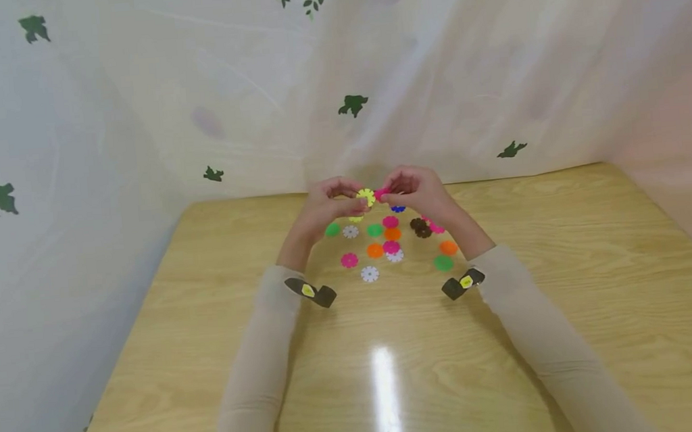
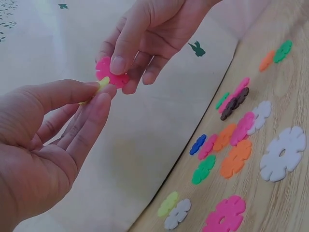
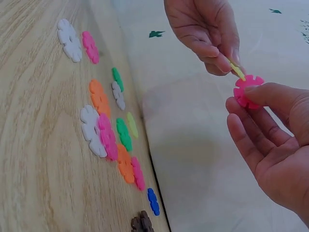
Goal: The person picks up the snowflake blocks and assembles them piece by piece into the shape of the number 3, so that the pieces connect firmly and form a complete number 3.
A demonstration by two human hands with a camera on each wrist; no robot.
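Note:
Above the far part of the table, my left hand (image 1: 335,203) pinches a yellow notched disc (image 1: 365,197) between thumb and fingers. A pink notched disc (image 3: 248,91) is pinched by my right hand (image 1: 415,190), its thumb lying on the face. The two discs meet edge to edge, set at an angle to each other, in the right wrist view. From the left wrist side, fingertips cover most of the yellow disc (image 2: 102,86), while the pink one's notched rim shows beyond it.
Loose notched discs lie scattered on the wooden table (image 1: 208,322) below the hands: white (image 1: 370,274), orange (image 1: 449,248), green (image 1: 444,263), brown (image 1: 423,229) and blue (image 2: 197,144) among them. Some overlap. A pale curtain (image 1: 251,101) with green prints hangs behind the table's far edge.

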